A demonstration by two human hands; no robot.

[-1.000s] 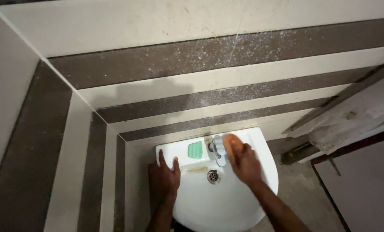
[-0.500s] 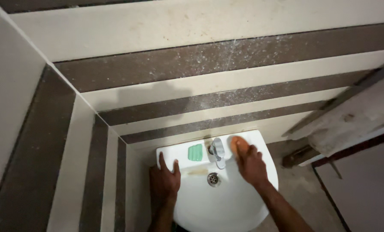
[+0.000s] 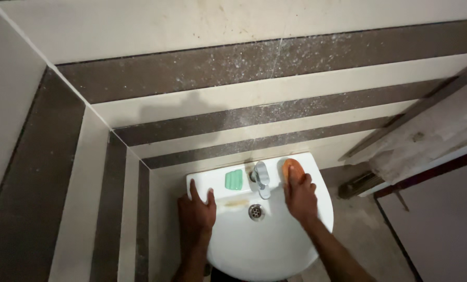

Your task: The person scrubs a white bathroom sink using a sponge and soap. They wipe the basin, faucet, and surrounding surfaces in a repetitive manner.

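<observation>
Against the tiled corner, low in the view, hung a glossy white basin (image 3: 264, 245), rounded at the front and flat along the back ledge. Pressed down on that ledge, right of the tap (image 3: 261, 177), lay an orange sponge (image 3: 290, 168), oval and soft-looking, under the fingertips of the right hand (image 3: 299, 194); fingers laid flat over its near end rather than curled round it, as far as the dim light allowed. Rested flat on the basin's left rim, the left hand (image 3: 196, 209), fingers spread and loose, gripping nothing. Between the left hand and the tap sat a pale green soap bar (image 3: 234, 179), rectangular with ridged lines. Short and chrome, the tap, tilted toward a round metal drain (image 3: 255, 211). Beside the drain, a brownish smear on the white glaze. Behind, smooth cream wall tiles (image 3: 202, 26) banded with dark brown speckled strips, dusted with pale specks. At the right, rough weathered wooden planks (image 3: 426, 136) leaning across, above a grey gritty floor (image 3: 358, 230).
</observation>
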